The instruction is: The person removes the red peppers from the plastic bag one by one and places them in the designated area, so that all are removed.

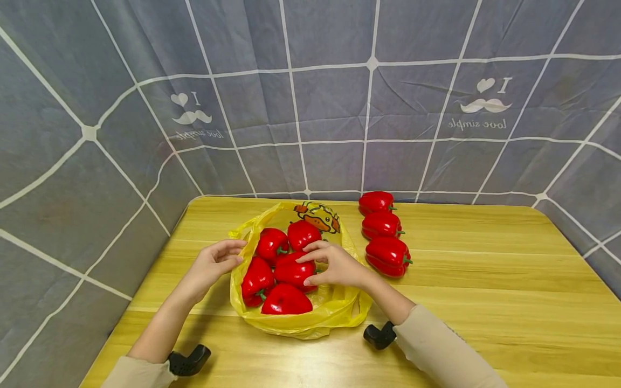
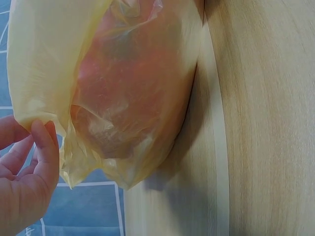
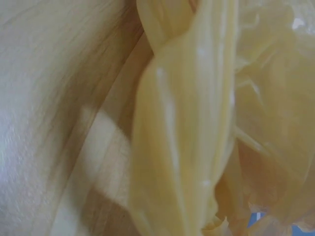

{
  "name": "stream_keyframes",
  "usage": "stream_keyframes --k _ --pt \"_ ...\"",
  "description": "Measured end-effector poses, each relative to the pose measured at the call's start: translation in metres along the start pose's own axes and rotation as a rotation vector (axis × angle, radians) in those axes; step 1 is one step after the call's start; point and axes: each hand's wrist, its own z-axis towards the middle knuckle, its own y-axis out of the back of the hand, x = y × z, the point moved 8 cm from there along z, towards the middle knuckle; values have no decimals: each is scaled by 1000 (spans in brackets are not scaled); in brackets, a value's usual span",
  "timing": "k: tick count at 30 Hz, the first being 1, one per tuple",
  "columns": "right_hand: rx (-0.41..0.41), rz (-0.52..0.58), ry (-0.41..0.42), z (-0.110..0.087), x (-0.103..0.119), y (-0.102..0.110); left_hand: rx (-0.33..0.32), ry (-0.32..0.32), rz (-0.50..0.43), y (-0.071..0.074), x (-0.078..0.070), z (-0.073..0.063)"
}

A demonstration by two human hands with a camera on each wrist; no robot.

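Observation:
A yellow plastic bag (image 1: 310, 326) with a duck print stands open on the table, several red bell peppers (image 1: 287, 300) inside it. At its left rim, my left hand (image 1: 212, 265) pinches the thin plastic between thumb and fingers, as the left wrist view shows. My right hand (image 1: 335, 264) reaches into the bag from the right. Its curved fingers and thumb lie round a red bell pepper (image 1: 289, 270) in the middle. In the right wrist view, folds of the bag (image 3: 182, 128) hide that hand.
To the right of the bag, three more red bell peppers (image 1: 388, 256) lie in a row on the wooden table (image 1: 485, 291). A grey curtain (image 1: 335, 108) with white lines hangs behind the table and along its sides. Each wrist wears a black device (image 1: 190, 360).

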Motion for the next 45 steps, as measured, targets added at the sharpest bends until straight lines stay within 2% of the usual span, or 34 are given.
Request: stream_keyframes --k 14,24,31,45 --pt "-15 43 -24 -3 -2 3 -2 -6 -16 2 -5 -2" --pt "-28 13 -16 -5 4 11 -1 -4 -23 3 -4 -2" --pt "-42 -14 3 -8 8 21 2 1 -23 3 -3 -1" --pt "-87 46 10 -16 20 52 8 -6 -25 3 -4 -1"
